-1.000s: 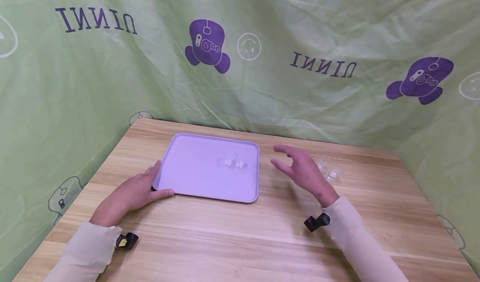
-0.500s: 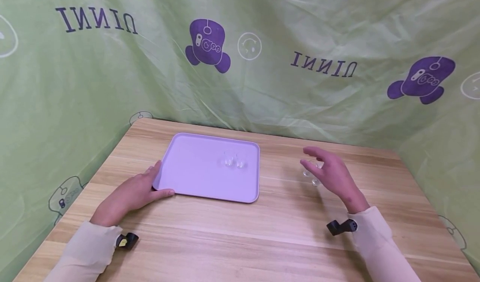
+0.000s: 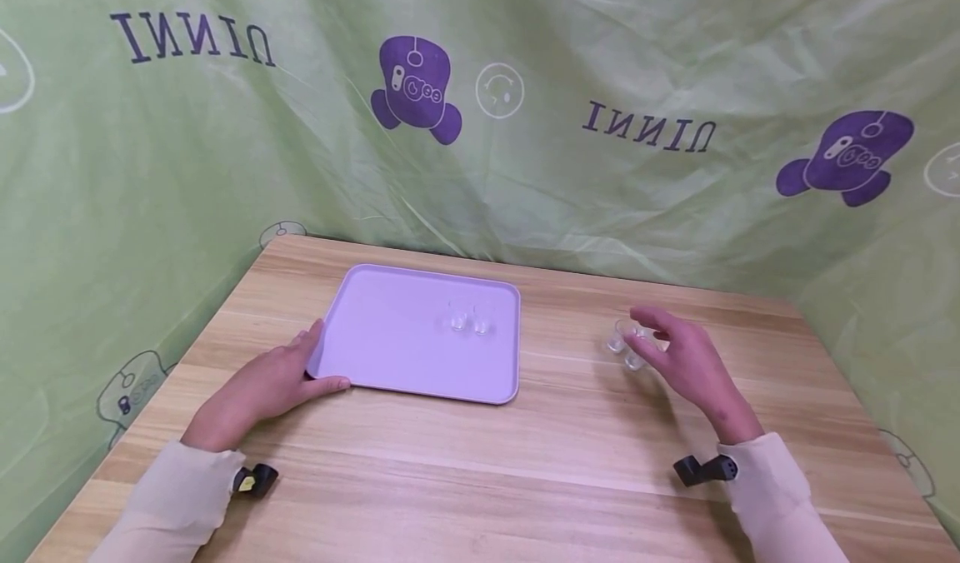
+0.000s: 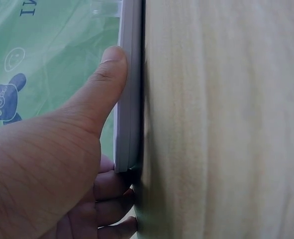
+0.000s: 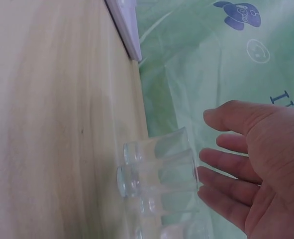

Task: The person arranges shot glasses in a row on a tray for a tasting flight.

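Note:
A lilac rectangular tray (image 3: 405, 342) lies on the table. My left hand (image 3: 273, 384) rests at its near left corner, the straight thumb along the front rim and the fingers against the left side. Towards the tray's right side stand two small clear glasses (image 3: 481, 321). More small clear glasses (image 3: 617, 340) stand close together on the table to the right. Just above and beside these is my right hand (image 3: 686, 363), fingers apart and loosely bent, holding nothing. The right wrist view shows several glasses (image 5: 159, 174) in front of its fingertips; part of the group is hidden in the head view.
The wood-grain table (image 3: 450, 471) stretches in front of the tray and between it and the right-hand glasses. A green printed cloth (image 3: 525, 188) hangs behind the table and at both sides. Each wrist wears a black camera (image 3: 705, 470).
My right hand has moved right, away from the tray, and come down beside the glasses on the table. The left hand and tray have stayed in place.

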A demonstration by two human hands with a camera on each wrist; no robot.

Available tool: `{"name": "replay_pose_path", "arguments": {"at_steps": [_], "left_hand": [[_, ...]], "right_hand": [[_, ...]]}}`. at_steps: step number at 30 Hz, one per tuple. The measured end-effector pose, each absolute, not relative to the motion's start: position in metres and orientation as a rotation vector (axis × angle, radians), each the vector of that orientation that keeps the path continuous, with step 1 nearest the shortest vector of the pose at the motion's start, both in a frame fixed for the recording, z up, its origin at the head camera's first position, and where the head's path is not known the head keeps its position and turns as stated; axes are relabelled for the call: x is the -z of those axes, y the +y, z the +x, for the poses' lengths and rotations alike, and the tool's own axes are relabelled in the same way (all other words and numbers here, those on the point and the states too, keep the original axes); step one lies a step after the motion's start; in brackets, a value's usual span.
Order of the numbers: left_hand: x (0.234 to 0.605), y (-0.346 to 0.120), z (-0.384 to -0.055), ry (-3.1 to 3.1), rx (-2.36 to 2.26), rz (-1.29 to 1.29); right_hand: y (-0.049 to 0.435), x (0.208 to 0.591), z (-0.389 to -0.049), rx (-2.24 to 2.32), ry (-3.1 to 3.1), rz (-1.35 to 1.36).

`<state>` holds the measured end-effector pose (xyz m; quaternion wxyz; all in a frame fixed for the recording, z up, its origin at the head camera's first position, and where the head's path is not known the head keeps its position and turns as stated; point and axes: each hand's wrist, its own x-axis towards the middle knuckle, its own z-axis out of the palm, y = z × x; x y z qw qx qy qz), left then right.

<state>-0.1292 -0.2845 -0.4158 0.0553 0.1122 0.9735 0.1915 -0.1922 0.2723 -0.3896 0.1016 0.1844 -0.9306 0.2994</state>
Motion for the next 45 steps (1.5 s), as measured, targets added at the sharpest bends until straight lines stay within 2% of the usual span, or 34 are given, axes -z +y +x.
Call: {"name": "replay_pose_path", "arguments": {"at_steps": [24, 45], "left_hand": [[0.415, -0.285, -0.13, 2.962, -0.585, 0.339], [0.416, -0.283, -0.128, 2.964, -0.57, 0.335]], "right_hand": [[0.282, 0.401, -0.184, -0.885, -2.884, 0.44], [0.283, 0.408, -0.18, -0.885, -2.883, 0.453]]}}
